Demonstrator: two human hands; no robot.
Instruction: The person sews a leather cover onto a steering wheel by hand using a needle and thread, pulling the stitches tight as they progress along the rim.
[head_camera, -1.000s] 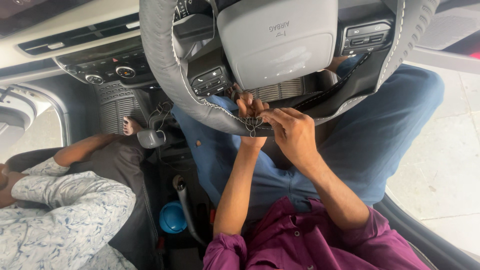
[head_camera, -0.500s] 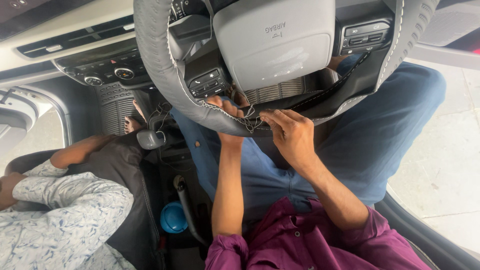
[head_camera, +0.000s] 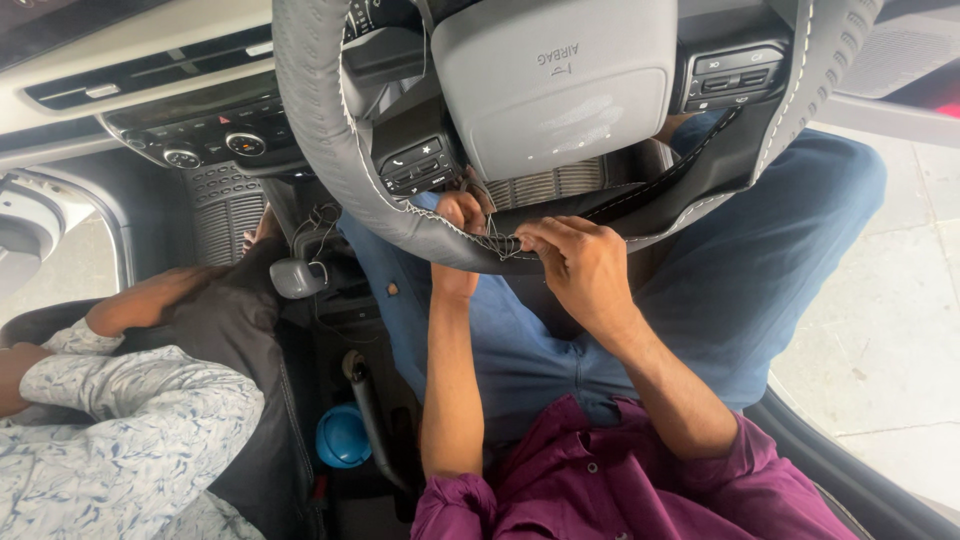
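While the wheel (head_camera: 330, 190) fills the top of the frame, its grey cover (head_camera: 300, 120) is being sewn along the lower rim at centre. Largest nearby is a second person's patterned sleeve (head_camera: 120, 420) at lower left, then a blue cap (head_camera: 342, 437) low in the middle. The right hand (head_camera: 585, 270) pinches the thread (head_camera: 500, 245) at the seam, fingers closed on it. The left hand (head_camera: 460, 215) grips the rim from behind, closed on the cover. Good stitching here likely means keeping the thread taut, the cover edges aligned, and the stitches evenly spaced.
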